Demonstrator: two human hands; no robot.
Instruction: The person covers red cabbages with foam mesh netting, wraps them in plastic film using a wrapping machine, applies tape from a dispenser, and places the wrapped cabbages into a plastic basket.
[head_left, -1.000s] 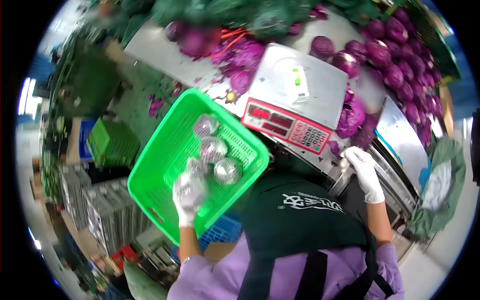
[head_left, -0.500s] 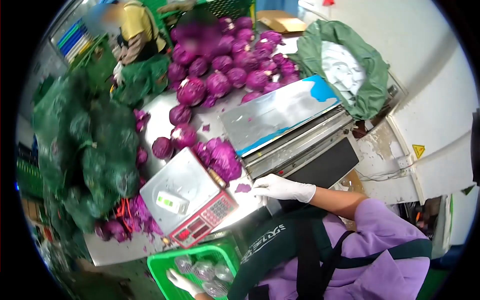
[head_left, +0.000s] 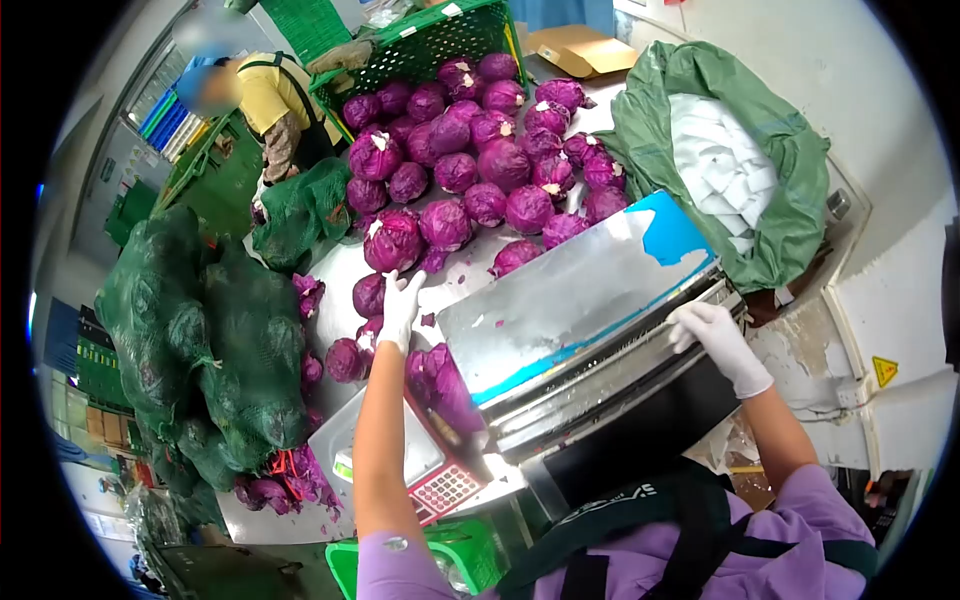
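My left hand (head_left: pixel 400 312), in a white glove, reaches over the table beside a red cabbage (head_left: pixel 369 294). Its fingers are apart, and whether they touch the cabbage I cannot tell. My right hand (head_left: pixel 715 340), also gloved, is at the right end of the metal wrapping machine (head_left: pixel 580 395). Its fingers are bent together at the machine's roller edge, and what they pinch, if anything, is too small to make out. Under my left forearm stands a scale (head_left: pixel 425 455) with a red keypad, partly covered by the arm.
Many red cabbages (head_left: pixel 503 165) spill from a green crate (head_left: pixel 420 40). Green net sacks (head_left: pixel 250 350) are piled at left. A green bag (head_left: pixel 800 180) of white pieces stands at right. A green basket (head_left: pixel 465 545) is below the scale. A co-worker (head_left: pixel 270 100) stands at back left.
My left hand has left the green basket of wrapped cabbages and moved up to the loose cabbages. My right hand has shifted rightward along the machine, from its left end to its right end.
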